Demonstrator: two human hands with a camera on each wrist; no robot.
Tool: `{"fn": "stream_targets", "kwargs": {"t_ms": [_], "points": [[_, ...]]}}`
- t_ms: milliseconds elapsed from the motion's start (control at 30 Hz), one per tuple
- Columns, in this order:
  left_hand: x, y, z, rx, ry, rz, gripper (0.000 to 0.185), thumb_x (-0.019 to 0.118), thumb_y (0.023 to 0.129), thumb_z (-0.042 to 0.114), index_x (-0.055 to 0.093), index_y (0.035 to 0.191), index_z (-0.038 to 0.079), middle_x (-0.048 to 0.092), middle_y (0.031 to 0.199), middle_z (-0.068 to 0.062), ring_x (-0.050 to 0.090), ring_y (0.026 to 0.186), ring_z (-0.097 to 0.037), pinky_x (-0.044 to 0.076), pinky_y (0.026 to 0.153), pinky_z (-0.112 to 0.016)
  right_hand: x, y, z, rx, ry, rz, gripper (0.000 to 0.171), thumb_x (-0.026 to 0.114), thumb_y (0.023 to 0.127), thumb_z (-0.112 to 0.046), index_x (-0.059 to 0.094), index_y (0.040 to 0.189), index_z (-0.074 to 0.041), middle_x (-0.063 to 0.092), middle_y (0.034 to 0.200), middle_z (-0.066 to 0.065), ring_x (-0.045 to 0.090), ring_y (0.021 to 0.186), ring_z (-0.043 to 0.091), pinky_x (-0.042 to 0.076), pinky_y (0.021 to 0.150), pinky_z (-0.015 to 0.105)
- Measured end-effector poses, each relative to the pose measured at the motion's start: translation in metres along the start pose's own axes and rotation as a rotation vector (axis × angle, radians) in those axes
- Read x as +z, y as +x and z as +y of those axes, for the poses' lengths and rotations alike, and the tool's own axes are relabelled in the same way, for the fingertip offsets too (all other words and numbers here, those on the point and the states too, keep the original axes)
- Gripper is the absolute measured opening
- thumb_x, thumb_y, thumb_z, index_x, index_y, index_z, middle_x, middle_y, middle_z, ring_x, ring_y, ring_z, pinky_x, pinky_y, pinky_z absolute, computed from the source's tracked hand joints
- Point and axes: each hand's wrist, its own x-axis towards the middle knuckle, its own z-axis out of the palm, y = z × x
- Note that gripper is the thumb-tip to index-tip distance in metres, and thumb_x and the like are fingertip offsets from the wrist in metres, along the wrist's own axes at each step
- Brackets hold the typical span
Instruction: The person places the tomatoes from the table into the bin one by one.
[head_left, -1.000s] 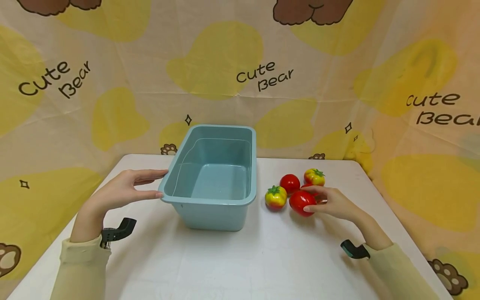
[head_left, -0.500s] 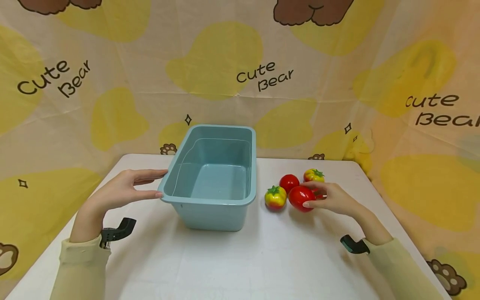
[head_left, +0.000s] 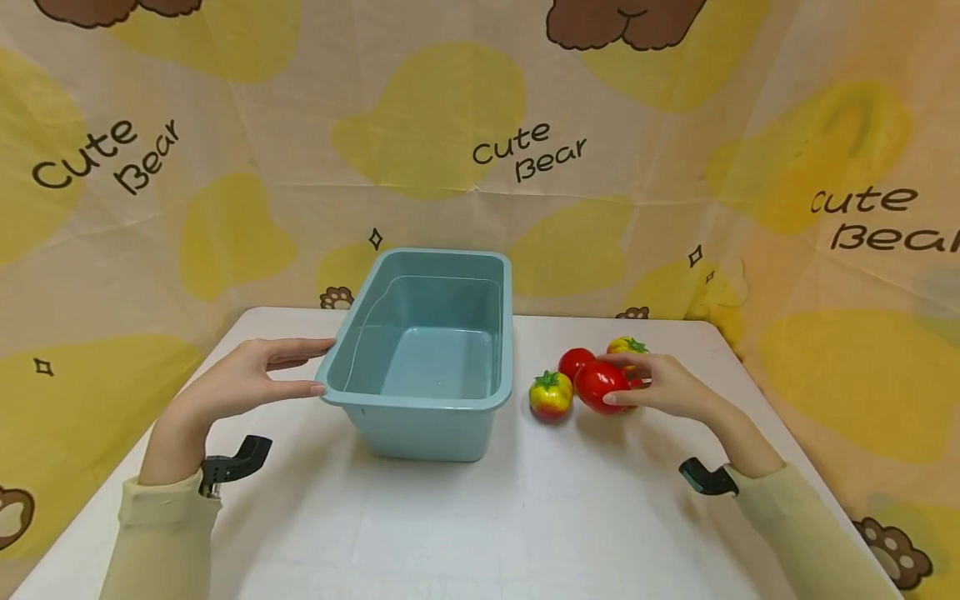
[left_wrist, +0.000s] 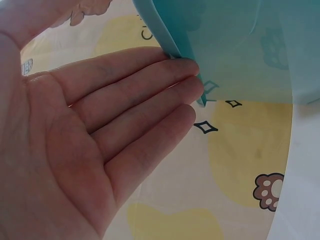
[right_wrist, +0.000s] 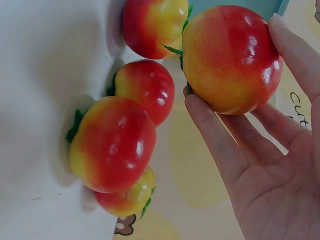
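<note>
The right hand [head_left: 663, 387] has its grip curled round a red tomato [head_left: 600, 386], just right of the tub [head_left: 427, 350]. The left hand [head_left: 240, 379], fingers straight, touches the tub's left rim. A loose grip could drop the tomato among the other tomatoes [head_left: 551, 394] and scatter them across the surface [head_left: 480, 517].

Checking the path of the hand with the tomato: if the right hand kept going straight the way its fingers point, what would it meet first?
Probably the yellow-red tomato beside the held red tomato; the right hand points left toward it and the blue tub beyond. Depth is uncertain.
</note>
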Motion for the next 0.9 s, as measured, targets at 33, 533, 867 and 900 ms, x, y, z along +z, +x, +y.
{"fn": "stream_targets", "kwargs": {"t_ms": [33,533,867,900], "points": [[0.000,0.000,0.000,-0.001,0.001,0.000,0.059,0.073,0.082,0.039,0.054,0.135,0.021,0.058,0.133,-0.002,0.058,0.119,-0.027,0.041,0.094,-0.005,-0.001,0.001,-0.001,0.001,0.000,0.000,0.062,0.075,0.081,-0.032,0.053,0.132,-0.004,0.061,0.119,0.019,0.062,0.102,0.034,0.060,0.073,0.034],[-0.001,-0.001,0.000,-0.002,-0.005,0.002,0.059,0.073,0.082,0.039,0.054,0.135,0.020,0.057,0.134,-0.002,0.057,0.119,-0.028,0.041,0.094,-0.005,-0.010,0.011,-0.010,-0.041,-0.015,-0.024,0.057,0.076,0.081,-0.032,0.055,0.131,-0.013,0.060,0.124,0.015,0.064,0.103,0.033,0.060,0.074,0.031],[0.000,-0.001,0.000,-0.007,-0.007,0.000,0.059,0.073,0.083,0.039,0.054,0.136,0.020,0.057,0.135,-0.002,0.057,0.119,-0.028,0.040,0.094,-0.005,-0.018,0.018,-0.020,-0.053,-0.030,-0.041,0.060,0.075,0.081,-0.033,0.053,0.133,-0.012,0.057,0.130,0.015,0.061,0.109,0.036,0.060,0.079,0.034],[0.000,-0.001,0.000,-0.007,-0.007,0.000,0.059,0.073,0.083,0.039,0.054,0.136,0.021,0.057,0.134,-0.002,0.057,0.119,-0.028,0.040,0.094,-0.005,-0.018,0.019,-0.021,-0.055,-0.027,-0.042,0.060,0.075,0.081,-0.033,0.053,0.134,-0.012,0.057,0.130,0.015,0.061,0.109,0.036,0.060,0.079,0.034]]}}
